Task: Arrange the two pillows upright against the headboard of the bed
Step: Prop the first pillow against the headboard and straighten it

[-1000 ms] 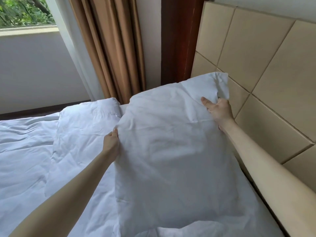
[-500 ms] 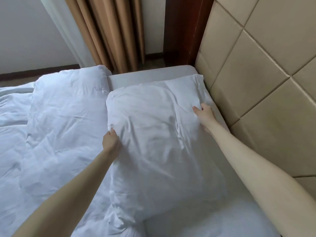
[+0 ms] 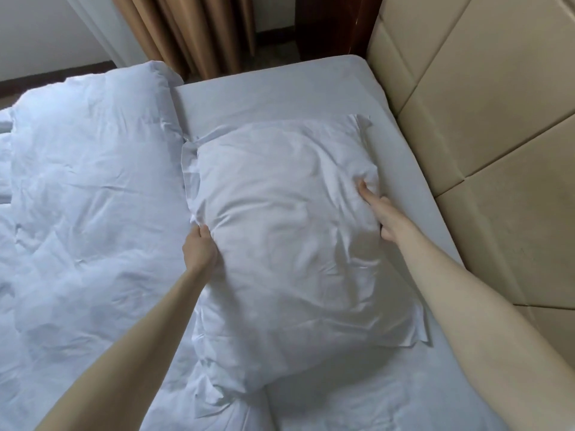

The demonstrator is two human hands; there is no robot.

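One white pillow [image 3: 289,244] lies flat on the white bed sheet [image 3: 273,88], a short gap away from the beige padded headboard [image 3: 485,126] on the right. My left hand [image 3: 199,250] grips the pillow's left edge. My right hand [image 3: 381,213] clutches its right edge, fingers sunk into the fabric on the headboard side. A second pillow cannot be made out in this view.
A rumpled white duvet [image 3: 87,213] covers the left part of the bed, right beside the pillow. Brown curtains [image 3: 199,29] hang past the bed's far end, with a dark wooden post [image 3: 329,23] next to the headboard. Bare sheet shows between pillow and headboard.
The pillow has gone from held up near the headboard to lying flat on the sheet. Both hands kept hold of its edges. My view has tilted downward.
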